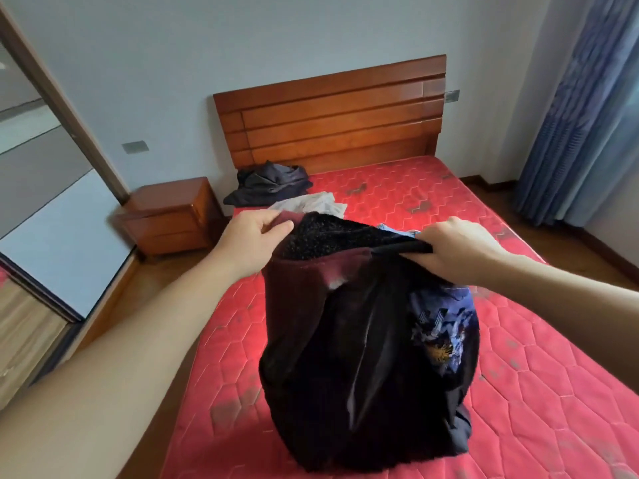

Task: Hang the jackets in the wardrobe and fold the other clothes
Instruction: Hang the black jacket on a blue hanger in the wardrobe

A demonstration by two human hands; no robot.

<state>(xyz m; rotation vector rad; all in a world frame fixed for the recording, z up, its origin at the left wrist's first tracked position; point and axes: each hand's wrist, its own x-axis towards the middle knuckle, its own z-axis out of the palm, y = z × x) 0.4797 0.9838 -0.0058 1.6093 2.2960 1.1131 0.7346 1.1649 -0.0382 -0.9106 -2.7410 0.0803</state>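
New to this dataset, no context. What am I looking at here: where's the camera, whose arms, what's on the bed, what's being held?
There is no robot here. One wide-angle camera sits on a person's head, looking forward and down, so the two bare arms are the wearer's own.

The left hand and right hand each grip the top edge of a dark maroon jacket with a black fleecy lining, holding it up over a red mattress. A blue printed garment hangs with it on the right.

Further back on the mattress lie a dark crumpled garment and a pale one. A wooden headboard, a nightstand and blue curtains surround the bed.
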